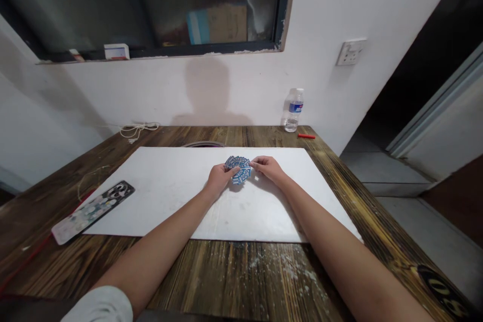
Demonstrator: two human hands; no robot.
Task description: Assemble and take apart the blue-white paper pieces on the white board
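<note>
Nearest the camera, a white sleeve point(101, 304) covers the left upper arm, and both bare forearms stretch forward over the dark wooden table point(226, 276). White powdery specks point(290, 266) lie scattered on the wood between the arms, and a painted number mark point(441, 284) sits at the near right corner. Further in, a large white sheet point(162, 196) lies flat on the table and covers most of its middle. A long flat patterned strip point(92, 210) rests at an angle against the sheet's left near corner, partly on the wood.

Over the far half of the sheet, the left hand point(219, 177) holds a fan of cards point(238, 168) with blue and white backs; its grip is closed around the fan's lower left, thumb on top. The right hand point(268, 167) sits just beside it, fingers curled, its grip pinching the right edge of the fan. The cards are held just above the sheet, between the two hands.

Beyond the hands, a dark rounded rim point(204, 144) peeks out at the sheet's far edge. At the back of the table lie a coiled white cable point(138, 130) to the left and a red pen point(306, 136) to the right, with a clear water bottle point(293, 109) standing upright near the pen, against the white wall. A wall socket point(350, 52) sits higher to the right, and a dark window point(151, 5) has a small box point(116, 52) on its sill
</note>
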